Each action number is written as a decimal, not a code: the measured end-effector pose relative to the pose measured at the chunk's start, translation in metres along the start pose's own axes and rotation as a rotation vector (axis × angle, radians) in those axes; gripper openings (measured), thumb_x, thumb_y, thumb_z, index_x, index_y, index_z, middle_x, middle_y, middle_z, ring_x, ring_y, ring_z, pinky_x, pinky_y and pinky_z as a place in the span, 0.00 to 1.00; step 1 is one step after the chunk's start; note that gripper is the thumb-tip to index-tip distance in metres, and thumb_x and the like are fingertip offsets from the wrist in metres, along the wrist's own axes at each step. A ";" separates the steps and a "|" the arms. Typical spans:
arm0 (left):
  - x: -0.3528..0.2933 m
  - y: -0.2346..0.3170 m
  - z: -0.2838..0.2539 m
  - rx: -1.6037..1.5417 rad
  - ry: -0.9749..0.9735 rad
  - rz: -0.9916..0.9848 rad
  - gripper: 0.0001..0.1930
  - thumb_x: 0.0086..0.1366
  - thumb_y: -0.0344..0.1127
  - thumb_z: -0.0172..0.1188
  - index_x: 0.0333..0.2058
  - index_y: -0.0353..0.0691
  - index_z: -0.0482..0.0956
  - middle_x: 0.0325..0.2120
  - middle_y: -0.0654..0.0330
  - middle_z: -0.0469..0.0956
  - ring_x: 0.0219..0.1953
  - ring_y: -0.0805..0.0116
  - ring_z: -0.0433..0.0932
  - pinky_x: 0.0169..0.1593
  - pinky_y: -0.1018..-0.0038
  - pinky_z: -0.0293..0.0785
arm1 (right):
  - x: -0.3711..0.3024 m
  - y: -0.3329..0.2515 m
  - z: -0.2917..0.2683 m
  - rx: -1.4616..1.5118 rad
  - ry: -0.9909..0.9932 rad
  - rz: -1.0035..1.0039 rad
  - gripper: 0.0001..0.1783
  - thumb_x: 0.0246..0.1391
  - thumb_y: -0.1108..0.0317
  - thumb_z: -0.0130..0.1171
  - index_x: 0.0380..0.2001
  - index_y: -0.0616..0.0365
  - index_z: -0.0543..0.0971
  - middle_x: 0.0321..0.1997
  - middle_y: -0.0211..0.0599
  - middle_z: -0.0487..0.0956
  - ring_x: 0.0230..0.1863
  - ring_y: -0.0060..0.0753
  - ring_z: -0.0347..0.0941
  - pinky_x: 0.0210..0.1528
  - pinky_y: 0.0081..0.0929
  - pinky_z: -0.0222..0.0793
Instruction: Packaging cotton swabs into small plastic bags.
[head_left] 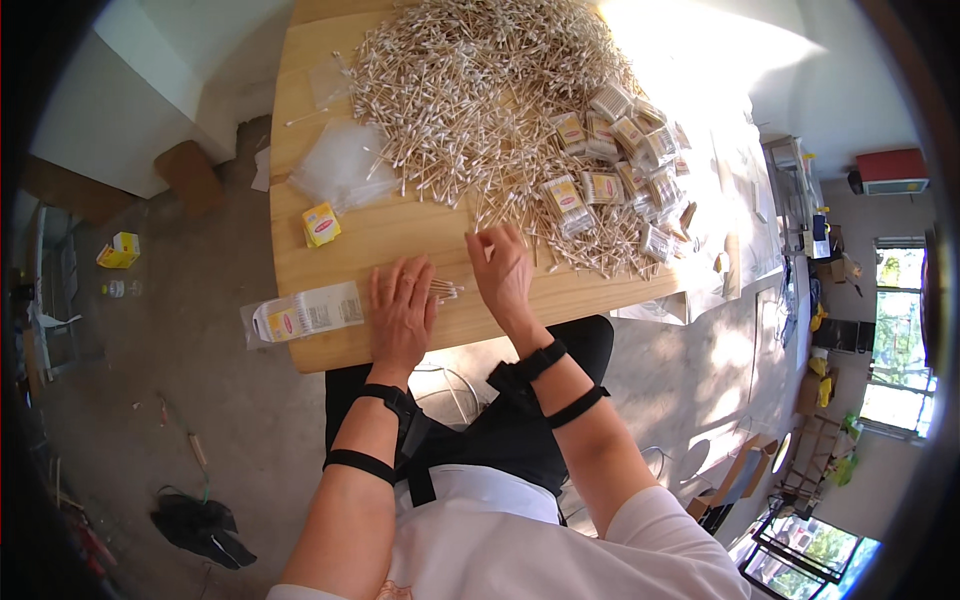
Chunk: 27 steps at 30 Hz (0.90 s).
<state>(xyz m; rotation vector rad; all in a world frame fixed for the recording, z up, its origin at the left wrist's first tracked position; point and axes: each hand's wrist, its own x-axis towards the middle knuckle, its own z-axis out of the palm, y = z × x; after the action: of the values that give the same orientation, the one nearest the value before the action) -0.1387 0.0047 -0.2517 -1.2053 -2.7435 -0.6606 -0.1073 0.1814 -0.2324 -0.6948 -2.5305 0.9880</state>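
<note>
My left hand (402, 308) lies palm down near the table's front edge, its fingers stretched out. A few cotton swabs (446, 290) stick out beside its fingers, and whatever is under the palm is hidden. Just left of it, a clear plastic bag with a yellow label (310, 312) lies flat, overhanging the table's left edge. My right hand (505, 278) is at the near edge of a big heap of loose cotton swabs (450, 110). Its fingers are bent and drawn together; what they hold, if anything, is too small to make out.
Filled packs of cotton swabs (603, 187) are piled on the heap's right side. Left of the heap are clear empty bags (345, 165) and a small yellow stack of labels (321, 225). The wooden table (465, 330) ends close to my lap. A yellow box (120, 250) sits on the floor at left.
</note>
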 end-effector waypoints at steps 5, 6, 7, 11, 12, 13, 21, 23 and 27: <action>0.004 0.007 0.006 -0.046 -0.021 0.009 0.22 0.67 0.39 0.57 0.58 0.43 0.72 0.62 0.62 0.67 0.67 0.58 0.61 0.72 0.52 0.49 | 0.026 0.025 0.014 -0.270 0.249 0.025 0.11 0.52 0.64 0.67 0.27 0.59 0.79 0.30 0.39 0.78 0.31 0.47 0.77 0.33 0.42 0.70; 0.003 0.003 0.005 -0.037 -0.020 0.001 0.22 0.67 0.39 0.57 0.58 0.43 0.72 0.62 0.62 0.67 0.67 0.58 0.61 0.72 0.52 0.49 | 0.021 0.022 0.018 -0.261 0.243 0.019 0.11 0.52 0.64 0.67 0.27 0.59 0.79 0.30 0.39 0.78 0.31 0.47 0.77 0.33 0.42 0.70; 0.001 0.002 0.003 -0.057 -0.003 -0.001 0.21 0.66 0.37 0.57 0.58 0.43 0.72 0.61 0.61 0.68 0.66 0.56 0.62 0.71 0.52 0.51 | 0.008 0.017 0.018 -0.220 0.128 0.049 0.11 0.53 0.62 0.66 0.28 0.59 0.78 0.31 0.41 0.78 0.31 0.49 0.77 0.33 0.44 0.71; -0.003 -0.002 0.000 -0.058 0.026 0.002 0.21 0.65 0.34 0.57 0.57 0.42 0.73 0.60 0.60 0.69 0.65 0.55 0.63 0.69 0.52 0.53 | -0.010 0.000 0.009 -0.046 0.009 0.089 0.09 0.54 0.64 0.64 0.30 0.58 0.79 0.32 0.44 0.78 0.31 0.53 0.78 0.35 0.46 0.73; 0.001 0.000 0.001 -0.064 0.027 0.007 0.21 0.65 0.34 0.57 0.57 0.42 0.73 0.60 0.60 0.69 0.65 0.55 0.63 0.69 0.52 0.53 | -0.003 -0.001 0.005 -0.051 0.013 0.092 0.09 0.54 0.64 0.64 0.30 0.58 0.79 0.32 0.44 0.78 0.31 0.53 0.78 0.35 0.46 0.73; 0.001 0.001 0.001 -0.061 0.033 0.011 0.21 0.65 0.34 0.57 0.57 0.43 0.73 0.60 0.60 0.69 0.64 0.55 0.63 0.69 0.52 0.54 | 0.010 0.000 0.005 -0.068 0.099 0.082 0.08 0.53 0.65 0.64 0.30 0.58 0.79 0.32 0.44 0.79 0.32 0.53 0.78 0.35 0.45 0.73; 0.000 -0.001 0.003 -0.067 0.029 -0.011 0.20 0.65 0.35 0.57 0.56 0.43 0.73 0.59 0.60 0.70 0.64 0.55 0.64 0.69 0.53 0.54 | 0.024 0.015 0.011 -0.241 0.058 0.056 0.08 0.51 0.66 0.65 0.26 0.59 0.80 0.32 0.45 0.80 0.32 0.52 0.78 0.35 0.43 0.73; -0.001 0.000 0.001 -0.073 0.042 0.002 0.19 0.65 0.35 0.57 0.55 0.43 0.73 0.60 0.61 0.70 0.64 0.55 0.64 0.69 0.53 0.54 | 0.005 0.015 0.000 -0.154 -0.092 0.091 0.08 0.50 0.66 0.65 0.28 0.60 0.81 0.31 0.45 0.80 0.32 0.50 0.79 0.35 0.41 0.74; 0.001 0.001 0.002 -0.085 0.042 0.010 0.19 0.65 0.35 0.57 0.55 0.42 0.74 0.60 0.61 0.70 0.64 0.55 0.64 0.69 0.53 0.54 | -0.010 0.018 -0.005 0.068 -0.092 0.035 0.08 0.50 0.66 0.66 0.30 0.59 0.81 0.30 0.43 0.80 0.32 0.49 0.79 0.35 0.40 0.74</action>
<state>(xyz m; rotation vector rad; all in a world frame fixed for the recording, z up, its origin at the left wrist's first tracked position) -0.1388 0.0070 -0.2533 -1.2057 -2.6991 -0.7995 -0.0909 0.1901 -0.2433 -0.6907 -2.5575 1.1372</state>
